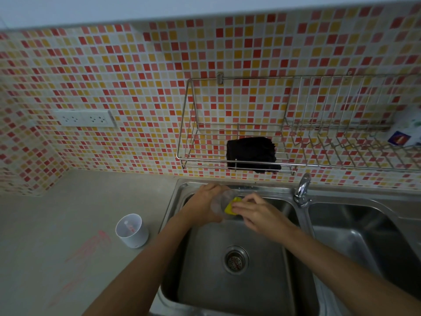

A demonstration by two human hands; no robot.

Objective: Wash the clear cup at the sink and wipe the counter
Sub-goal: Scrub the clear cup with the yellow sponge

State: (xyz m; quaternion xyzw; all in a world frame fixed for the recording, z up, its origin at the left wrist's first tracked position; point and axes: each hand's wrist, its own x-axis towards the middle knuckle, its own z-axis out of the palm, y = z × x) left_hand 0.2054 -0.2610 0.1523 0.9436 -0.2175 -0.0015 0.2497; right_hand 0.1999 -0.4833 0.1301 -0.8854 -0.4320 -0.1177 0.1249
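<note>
Over the left basin of the steel sink point(284, 293), my left hand point(205, 201) grips the clear cup point(222, 202), tilted with its mouth toward the right. My right hand point(257, 213) pinches a yellow sponge point(230, 207) and presses it into the cup's mouth. The grey counter point(68, 224) to the left of the sink carries reddish smears point(91, 247).
A white cup point(132, 230) stands on the counter near the sink's left edge. The tap point(303, 188) rises between the two basins. A wire rack point(250, 142) on the tiled wall holds a black cloth point(251, 153). Wall sockets point(85, 118) sit at the left.
</note>
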